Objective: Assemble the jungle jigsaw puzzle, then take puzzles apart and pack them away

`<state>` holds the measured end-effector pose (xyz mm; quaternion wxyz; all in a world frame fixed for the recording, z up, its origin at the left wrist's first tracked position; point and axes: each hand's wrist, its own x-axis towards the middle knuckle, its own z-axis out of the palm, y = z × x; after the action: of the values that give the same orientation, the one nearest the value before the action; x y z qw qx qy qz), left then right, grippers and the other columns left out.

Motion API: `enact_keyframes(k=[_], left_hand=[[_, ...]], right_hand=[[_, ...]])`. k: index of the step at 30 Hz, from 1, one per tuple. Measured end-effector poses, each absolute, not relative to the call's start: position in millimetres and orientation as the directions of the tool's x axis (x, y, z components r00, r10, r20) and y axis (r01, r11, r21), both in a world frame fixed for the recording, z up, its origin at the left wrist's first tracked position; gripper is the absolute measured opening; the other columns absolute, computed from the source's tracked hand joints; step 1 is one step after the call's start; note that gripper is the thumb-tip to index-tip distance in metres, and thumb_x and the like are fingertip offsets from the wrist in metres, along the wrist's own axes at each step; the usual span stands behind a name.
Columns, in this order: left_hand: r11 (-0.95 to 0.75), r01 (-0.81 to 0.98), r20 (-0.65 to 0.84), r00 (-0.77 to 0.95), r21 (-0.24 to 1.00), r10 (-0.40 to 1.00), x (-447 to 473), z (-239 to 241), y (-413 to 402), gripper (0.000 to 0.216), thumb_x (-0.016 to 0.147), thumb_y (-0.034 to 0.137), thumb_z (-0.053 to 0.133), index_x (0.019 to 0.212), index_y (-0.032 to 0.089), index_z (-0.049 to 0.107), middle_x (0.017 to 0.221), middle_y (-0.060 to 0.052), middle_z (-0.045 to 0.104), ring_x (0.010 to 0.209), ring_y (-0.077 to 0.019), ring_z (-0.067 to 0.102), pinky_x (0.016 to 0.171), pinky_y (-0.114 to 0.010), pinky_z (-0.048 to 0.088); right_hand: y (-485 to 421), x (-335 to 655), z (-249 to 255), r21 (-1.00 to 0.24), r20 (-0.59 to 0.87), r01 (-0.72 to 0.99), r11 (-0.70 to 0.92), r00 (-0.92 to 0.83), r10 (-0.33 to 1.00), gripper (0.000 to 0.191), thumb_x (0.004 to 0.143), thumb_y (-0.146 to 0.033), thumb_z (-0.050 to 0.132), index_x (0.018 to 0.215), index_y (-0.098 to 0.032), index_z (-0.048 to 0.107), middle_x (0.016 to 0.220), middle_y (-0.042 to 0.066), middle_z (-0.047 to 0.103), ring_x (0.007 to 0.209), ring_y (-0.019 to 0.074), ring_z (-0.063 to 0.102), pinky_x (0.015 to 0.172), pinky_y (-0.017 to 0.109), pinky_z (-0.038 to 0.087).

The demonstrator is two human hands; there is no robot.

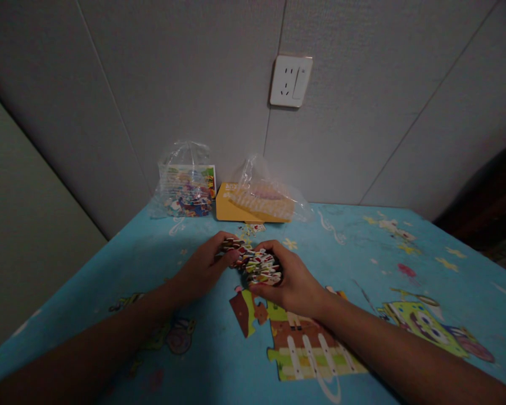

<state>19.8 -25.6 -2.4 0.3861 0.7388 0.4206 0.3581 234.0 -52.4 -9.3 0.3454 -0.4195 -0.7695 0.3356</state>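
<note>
A thick stack of jigsaw puzzle pieces (261,266) is held up over the table between both hands. My right hand (293,281) wraps round the larger part of the stack from the right. From the left, my left hand (208,261) pinches a smaller bunch of pieces at the stack's other end, thumb on top. Below my right hand lies a joined puzzle section (303,349) showing a white fence, partly covered by my right forearm. A loose brown and green piece (243,312) rests just left of it.
Against the wall lean a clear plastic bag (183,191) with printed pieces and a picture sheet, and a yellow box (236,205) with clear plastic over it. The blue cartoon tablecloth (354,247) covers the table. A white socket plate (291,81) is on the wall.
</note>
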Motion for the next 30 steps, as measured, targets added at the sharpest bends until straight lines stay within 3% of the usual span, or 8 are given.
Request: enact_keyframes(k=[4,10,15,19,22,25,30], left_hand=[[-0.421,0.42,0.194,0.484,0.804,0.853,20.0,-7.4,-25.6,0.029,0.092,0.04,0.047,0.11,0.018,0.053,0.099,-0.005,0.066,0.09,-0.0214,0.062,0.084,-0.035,0.051],[-0.57,0.446,0.256,0.586,0.69,0.769,21.4,-14.3,-30.8,0.048,0.091,0.044,0.046,0.13,0.015,0.043,0.124,-0.017,0.056,0.116,-0.031,0.052,0.101,-0.051,0.042],[-0.617,0.391,0.321,0.597,0.683,0.735,30.5,-21.3,-29.9,0.094,0.083,0.071,0.047,0.148,0.012,0.014,0.145,-0.026,0.033,0.135,-0.04,0.034,0.11,-0.059,0.03],[-0.603,0.28,0.353,0.602,0.747,0.716,35.4,-24.9,-26.6,0.114,0.075,0.079,0.049,0.151,0.013,-0.007,0.153,-0.028,0.017,0.142,-0.0423,0.023,0.112,-0.057,0.028],[-0.594,0.217,0.392,0.572,0.775,0.72,31.8,-27.5,-23.6,0.117,0.073,0.077,0.055,0.152,0.02,-0.009,0.156,-0.025,0.015,0.143,-0.0412,0.022,0.114,-0.057,0.026],[-0.617,0.217,0.44,0.53,0.756,0.725,27.0,-28.3,-22.2,0.113,0.073,0.073,0.059,0.153,0.021,-0.002,0.158,-0.022,0.015,0.146,-0.0385,0.017,0.118,-0.056,0.019],[-0.6,0.392,0.238,0.663,0.697,0.71,31.3,-20.8,-28.5,0.107,0.081,0.059,0.063,0.153,0.016,-0.003,0.158,-0.024,0.018,0.145,-0.0378,0.022,0.116,-0.057,0.024]], right_hand=[[-51.3,234.5,-11.5,-0.793,0.281,0.399,0.46,-0.43,0.858,0.059,0.071,-0.024,0.076,0.12,-0.021,0.044,0.102,0.004,0.062,0.083,0.0191,0.061,0.076,0.035,0.051],[-49.8,233.4,-13.1,-0.699,0.403,0.387,0.601,-0.481,0.779,0.079,0.071,-0.024,0.077,0.138,-0.02,0.035,0.133,0.014,0.052,0.118,0.0273,0.054,0.101,0.045,0.044],[-45.9,230.7,-14.1,-0.679,0.427,0.349,0.646,-0.528,0.734,0.08,0.078,-0.029,0.072,0.144,-0.019,0.029,0.141,0.015,0.048,0.126,0.0273,0.05,0.107,0.046,0.04],[-46.4,228.5,-12.1,-0.672,0.448,0.34,0.658,-0.521,0.727,0.069,0.076,-0.031,0.072,0.135,-0.018,0.039,0.127,0.013,0.057,0.111,0.0266,0.058,0.095,0.043,0.047],[-47.9,227.8,-8.0,-0.701,0.45,0.361,0.615,-0.445,0.774,0.06,0.072,-0.028,0.076,0.124,-0.02,0.047,0.113,0.009,0.061,0.098,0.0236,0.061,0.086,0.039,0.051],[-46.0,228.2,-7.8,-0.745,0.455,0.37,0.556,-0.329,0.828,0.065,0.07,-0.025,0.077,0.125,-0.02,0.044,0.116,0.009,0.059,0.099,0.0235,0.061,0.088,0.04,0.051],[-39.6,231.5,-17.9,-0.707,0.393,0.428,0.564,-0.425,0.815,0.073,0.072,-0.023,0.075,0.134,-0.018,0.037,0.128,0.014,0.054,0.115,0.0278,0.055,0.101,0.047,0.044]])
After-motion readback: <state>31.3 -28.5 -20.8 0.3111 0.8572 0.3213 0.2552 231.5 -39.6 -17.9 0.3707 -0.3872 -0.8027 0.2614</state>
